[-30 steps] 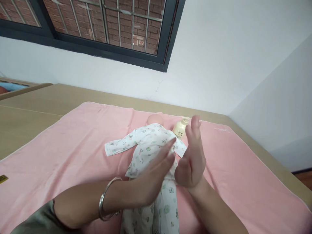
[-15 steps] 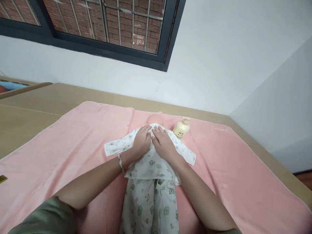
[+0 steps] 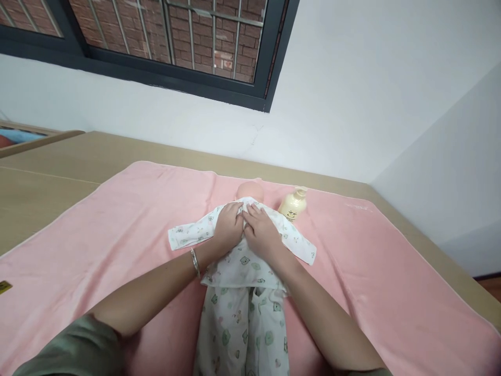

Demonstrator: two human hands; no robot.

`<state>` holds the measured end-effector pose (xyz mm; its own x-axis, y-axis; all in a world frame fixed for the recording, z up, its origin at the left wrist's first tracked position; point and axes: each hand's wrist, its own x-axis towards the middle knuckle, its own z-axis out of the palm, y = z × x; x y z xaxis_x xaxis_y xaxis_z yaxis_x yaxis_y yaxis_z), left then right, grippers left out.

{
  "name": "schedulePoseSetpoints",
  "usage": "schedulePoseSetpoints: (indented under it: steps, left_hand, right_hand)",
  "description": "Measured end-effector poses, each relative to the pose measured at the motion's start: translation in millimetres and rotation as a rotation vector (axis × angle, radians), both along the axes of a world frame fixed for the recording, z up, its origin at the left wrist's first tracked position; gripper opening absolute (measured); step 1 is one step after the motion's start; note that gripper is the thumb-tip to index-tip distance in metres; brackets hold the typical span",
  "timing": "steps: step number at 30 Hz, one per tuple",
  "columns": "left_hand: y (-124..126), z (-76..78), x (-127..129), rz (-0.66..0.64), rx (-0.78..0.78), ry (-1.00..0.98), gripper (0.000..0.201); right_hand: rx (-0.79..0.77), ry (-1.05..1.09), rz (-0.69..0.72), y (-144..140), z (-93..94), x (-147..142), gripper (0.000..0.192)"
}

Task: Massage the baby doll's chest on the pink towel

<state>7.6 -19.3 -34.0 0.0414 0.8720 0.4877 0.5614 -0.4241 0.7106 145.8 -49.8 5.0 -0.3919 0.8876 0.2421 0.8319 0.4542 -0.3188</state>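
Observation:
A doll lies stretched out on the pink blanket, its smooth bare head [image 3: 249, 191] at the far end. It wears a white printed top [image 3: 242, 263] with both sleeves spread sideways, and matching trousers [image 3: 227, 329]. My left hand [image 3: 229, 225] rests on the upper part of the top, its fingers pointing toward the head and lightly bent. Beside it, my right hand [image 3: 261, 230] lies on the same cloth, fingers lightly bent. The two thumbs come close together at the middle. A cream pump bottle [image 3: 293, 204] stands right of the doll's head.
The pink blanket [image 3: 136, 224] covers much of a wooden surface [image 3: 50, 183] beneath it. White wall [image 3: 332, 104] and a dark-framed window [image 3: 176, 75] rise behind. A wooden-edged tray or box [image 3: 58, 137] with blue and red items sits at far left.
My right hand's fingers have bent and drawn slightly closer to my left hand. My left hand stays in about the same place on the top.

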Motion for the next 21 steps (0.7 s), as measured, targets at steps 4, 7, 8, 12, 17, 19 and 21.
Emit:
schedulePoseSetpoints:
  steps: [4, 7, 8, 12, 17, 19, 21]
  left_hand:
    - [0.9, -5.5, 3.1, 0.043, 0.046, 0.001, 0.04]
    - [1.2, -8.4, 3.2, 0.065, 0.059, 0.013, 0.039]
    - [1.4, -8.8, 2.6, 0.068, 0.06, 0.017, 0.039]
    - [2.2, -8.2, 0.0, 0.044, 0.059, 0.041, 0.039]
    - [-0.7, -7.9, 1.3, 0.063, 0.074, 0.087, 0.04]
    - [-4.2, -8.5, 2.9, 0.083, 0.088, 0.124, 0.042]
    - [-7.9, -8.7, 4.4, 0.1, 0.103, 0.165, 0.044]
  right_hand:
    - [-0.133, 0.068, -0.185, 19.0, 3.5, 17.0, 0.056]
    - [-0.129, -0.016, -0.291, 9.2, 5.0, 9.7, 0.061]
    - [-0.105, -0.056, -0.287, 2.1, 5.5, 4.2, 0.06]
    - [-0.062, -0.114, -0.075, -17.6, 7.9, -11.5, 0.055]
    - [-0.141, 0.027, -0.165, 6.6, 7.5, 9.4, 0.055]
    - [-0.172, 0.065, -0.239, 17.5, 4.8, 19.6, 0.06]
    - [-0.194, 0.059, -0.278, 22.7, 2.4, 24.8, 0.064]
